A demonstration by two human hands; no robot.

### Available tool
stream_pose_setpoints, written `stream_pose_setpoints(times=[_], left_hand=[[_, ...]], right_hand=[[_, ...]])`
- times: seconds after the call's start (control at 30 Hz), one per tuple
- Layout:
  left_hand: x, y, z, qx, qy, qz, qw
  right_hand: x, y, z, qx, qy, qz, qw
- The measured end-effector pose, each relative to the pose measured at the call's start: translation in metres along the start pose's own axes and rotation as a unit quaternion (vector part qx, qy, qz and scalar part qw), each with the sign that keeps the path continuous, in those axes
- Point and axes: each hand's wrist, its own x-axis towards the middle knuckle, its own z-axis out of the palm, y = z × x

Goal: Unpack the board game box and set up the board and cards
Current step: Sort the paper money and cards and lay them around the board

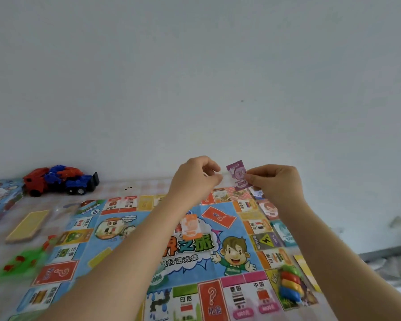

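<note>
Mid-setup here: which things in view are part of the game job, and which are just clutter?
Job: game board, purple 500 note in right hand, yellow card stack, coloured pawns.
Lying about: red and blue toy truck.

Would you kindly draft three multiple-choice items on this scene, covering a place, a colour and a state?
1. Where is the toy truck? A) near right B) far left, by the wall C) dead centre
2. What colour is the held banknote? A) green B) purple C) yellow
3. How is the board? A) folded shut B) rolled up C) spread flat

Answers:
1 B: it sits against the wall, beyond the board's far left corner.
2 B: the note pinched by the right hand is purple.
3 C: its printed face lies open.
</note>
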Motion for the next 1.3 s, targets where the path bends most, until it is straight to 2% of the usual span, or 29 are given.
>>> stream_pose_setpoints(times=[0.23, 0.5, 0.7, 1.03, 1.17, 1.3], left_hand=[[0.024, 0.019, 0.067, 0.13, -0.076, 0.088, 0.985], [0.048, 0.025, 0.113, 0.242, -0.199, 0.126, 0.941], [0.059, 0.023, 0.132, 0.282, -0.225, 0.146, 0.921], [0.065, 0.015, 0.146, 0.334, -0.253, 0.177, 0.891], [0.064, 0.017, 0.146, 0.349, -0.245, 0.19, 0.885], [0.063, 0.019, 0.142, 0.326, -0.241, 0.177, 0.897]], right_hand=[[0.044, 0.045, -0.049, -0.069, 0.047, 0.047, 0.995], [0.077, 0.082, -0.056, -0.143, 0.05, 0.099, 0.984], [0.092, 0.092, -0.054, -0.161, 0.042, 0.12, 0.979], [0.099, 0.097, -0.045, -0.217, 0.022, 0.1, 0.971], [0.1, 0.097, -0.044, -0.241, 0.026, 0.082, 0.967], [0.097, 0.091, -0.045, -0.237, 0.03, 0.059, 0.969]])
